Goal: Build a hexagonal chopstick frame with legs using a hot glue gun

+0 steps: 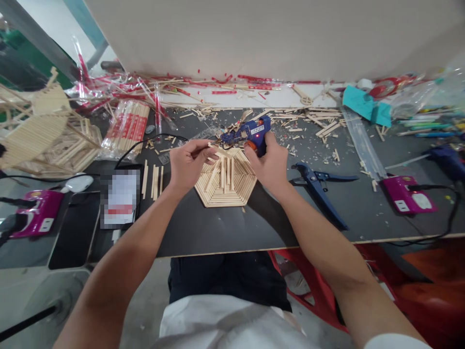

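Note:
My right hand (271,164) is wrapped round a blue glue gun (257,130) with an orange trigger and a small red light. Its nozzle end points left, towards my left hand (189,162). Between the thumb and fingers of that left hand is a thin wooden stick (222,150), partly hidden by the fingertips. Below both hands lies a hexagonal piece built of wooden sticks (225,200), in nested rings, with several sticks standing or leaning at its centre. Several loose sticks (155,182) lie side by side left of it.
Blue cutters (323,196) lie to the right. Two phones (74,230) and a magenta power strip (38,213) are at the left; another magenta power strip (409,194) sits at the right. Behind are bundled sticks (126,128), scraps and wrappers. A larger stick construction (51,131) stands far left.

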The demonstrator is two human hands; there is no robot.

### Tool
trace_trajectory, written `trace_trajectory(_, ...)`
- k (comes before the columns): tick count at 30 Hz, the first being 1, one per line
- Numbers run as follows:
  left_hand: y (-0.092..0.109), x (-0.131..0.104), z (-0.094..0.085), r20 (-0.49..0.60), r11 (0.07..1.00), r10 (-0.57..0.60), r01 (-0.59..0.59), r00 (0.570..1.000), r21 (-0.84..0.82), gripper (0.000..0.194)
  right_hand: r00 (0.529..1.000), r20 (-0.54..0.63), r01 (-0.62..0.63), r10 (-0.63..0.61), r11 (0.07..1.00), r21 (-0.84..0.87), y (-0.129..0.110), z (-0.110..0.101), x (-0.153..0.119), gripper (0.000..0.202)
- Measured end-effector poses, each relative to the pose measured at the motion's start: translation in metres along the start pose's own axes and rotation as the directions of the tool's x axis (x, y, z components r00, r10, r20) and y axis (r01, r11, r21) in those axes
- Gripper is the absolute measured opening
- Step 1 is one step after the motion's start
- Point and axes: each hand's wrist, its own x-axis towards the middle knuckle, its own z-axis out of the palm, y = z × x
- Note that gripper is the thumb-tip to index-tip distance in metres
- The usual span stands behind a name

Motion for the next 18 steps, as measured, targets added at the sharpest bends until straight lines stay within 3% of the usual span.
trace_trajectory(18,0.0029,0.0028,-0.0036,-0.004,0.998,0.051,-0.051,0.999,-0.020,0.008,1.000,0.022,0.014,-0.014,1.000,-0.028,0.0040,-0.0004,0.0009,0.027)
